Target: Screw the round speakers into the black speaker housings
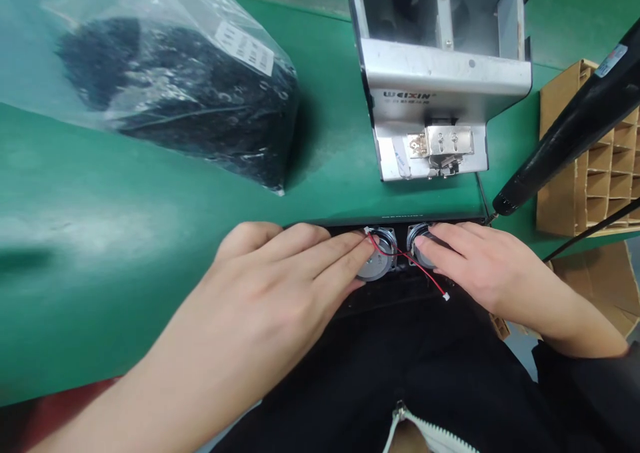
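Two round loudspeakers with silver backs sit side by side in a long black housing [460, 218] at the table's near edge. My left hand [280, 293] has its fingers pressed together on the left speaker [379, 265], its thumb mostly hidden below. On the right speaker [414, 238] lie the bent fingers of my right hand [487, 263], covering much of it. Thin red and black wires [419, 270] with small white plugs cross over both speakers. One plug rests by my left fingertips and the other hangs over the near edge of the housing.
A clear plastic bag [200, 99] of small black parts lies at the back left on the green table [75, 193]. Behind the housing stands a metal WEIXIN machine [445, 69]. To the right are a black electric screwdriver [565, 126] and a cardboard box with dividers [563, 159].
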The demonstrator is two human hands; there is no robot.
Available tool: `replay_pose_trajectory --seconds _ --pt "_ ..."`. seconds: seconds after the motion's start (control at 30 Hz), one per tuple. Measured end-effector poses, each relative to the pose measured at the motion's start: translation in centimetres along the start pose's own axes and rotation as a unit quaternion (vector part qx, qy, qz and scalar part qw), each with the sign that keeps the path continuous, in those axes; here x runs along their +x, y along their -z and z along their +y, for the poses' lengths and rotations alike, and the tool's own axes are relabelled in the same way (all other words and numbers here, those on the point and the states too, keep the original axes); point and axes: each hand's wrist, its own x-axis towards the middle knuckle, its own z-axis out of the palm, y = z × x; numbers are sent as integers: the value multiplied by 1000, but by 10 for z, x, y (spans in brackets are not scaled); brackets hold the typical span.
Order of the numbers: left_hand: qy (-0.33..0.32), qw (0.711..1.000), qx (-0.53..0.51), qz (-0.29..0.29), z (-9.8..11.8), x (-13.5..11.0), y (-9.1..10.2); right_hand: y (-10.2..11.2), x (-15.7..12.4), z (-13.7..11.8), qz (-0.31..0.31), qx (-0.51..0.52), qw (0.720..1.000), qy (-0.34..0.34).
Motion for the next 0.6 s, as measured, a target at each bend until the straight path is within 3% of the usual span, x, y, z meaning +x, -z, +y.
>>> replay_pose_trajectory --seconds 0.33,0.6 --pt "-9 1000 13 -21 -2 -1 6 0 0 1 -25 28 999 0" --pt "33 999 2 -14 6 -2 2 -1 2 4 -14 34 999 10"
